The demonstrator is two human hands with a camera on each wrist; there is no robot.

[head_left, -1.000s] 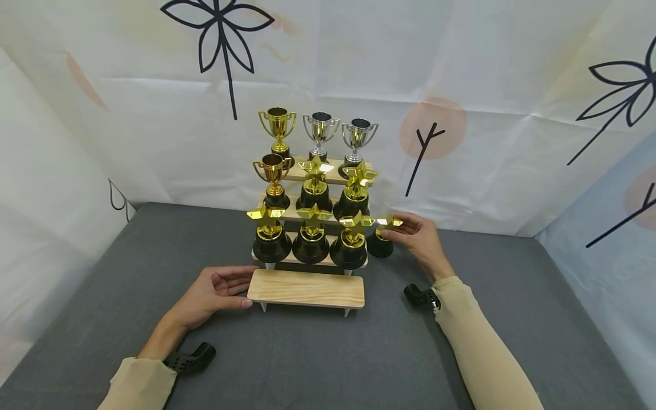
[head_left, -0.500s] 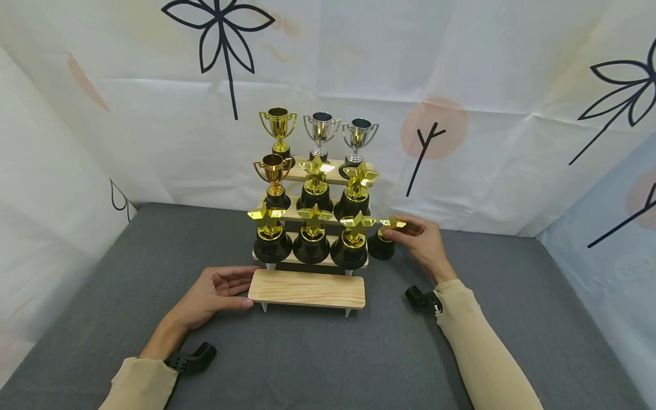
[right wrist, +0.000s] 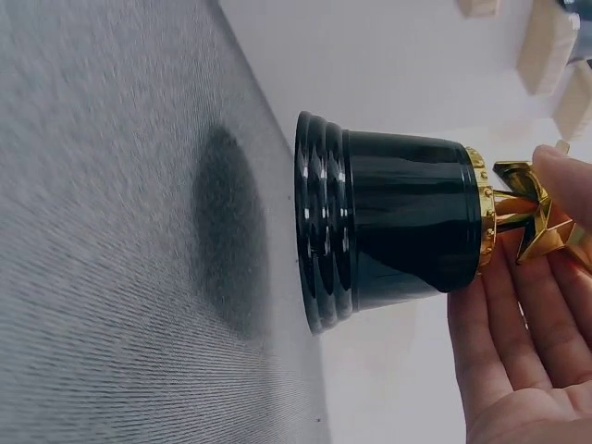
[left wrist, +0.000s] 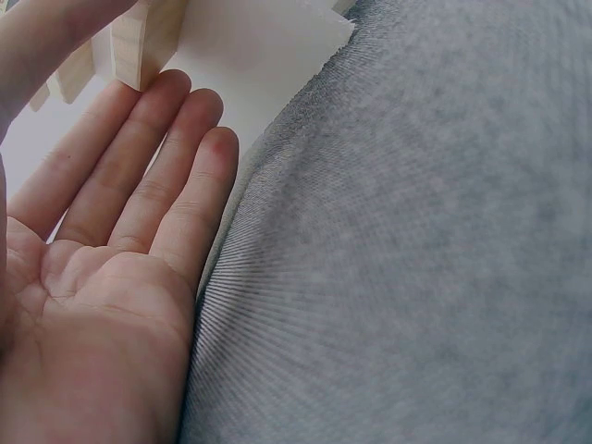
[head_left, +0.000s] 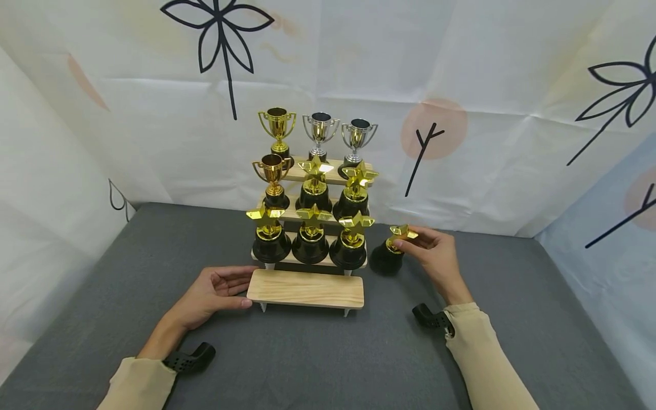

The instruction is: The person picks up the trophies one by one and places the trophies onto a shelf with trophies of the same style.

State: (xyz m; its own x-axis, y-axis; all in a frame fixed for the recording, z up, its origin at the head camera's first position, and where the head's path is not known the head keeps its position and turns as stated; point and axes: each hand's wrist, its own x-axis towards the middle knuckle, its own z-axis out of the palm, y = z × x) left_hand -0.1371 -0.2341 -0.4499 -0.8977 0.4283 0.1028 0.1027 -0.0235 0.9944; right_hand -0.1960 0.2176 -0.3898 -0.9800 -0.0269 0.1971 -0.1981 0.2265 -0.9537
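My right hand [head_left: 433, 259] pinches a star trophy [head_left: 388, 259] by its gold star, right of the wooden tiered stand [head_left: 307, 287]. In the right wrist view the trophy's black base [right wrist: 407, 217] is off the grey table, with its shadow on the cloth. My left hand [head_left: 209, 296] lies at the left end of the lowest step, its fingers extended and thumb near the front corner. The left wrist view has those fingers [left wrist: 139, 176] nearly straight, tips by a wooden step end [left wrist: 148, 42]. The lowest step holds nothing.
Three star trophies [head_left: 311, 242] stand on the second step. Above them are a bronze-coloured cup [head_left: 274, 171] and two more stars [head_left: 356, 193]. On top stand a gold cup [head_left: 278, 125] and two silver cups [head_left: 320, 131]. A patterned cloth backdrop [head_left: 492, 159] hangs behind the grey table [head_left: 318, 364].
My right hand has moved right and toward the front with the star trophy, which now stands farther from the stand and tilts a little. My left hand has stayed in place.
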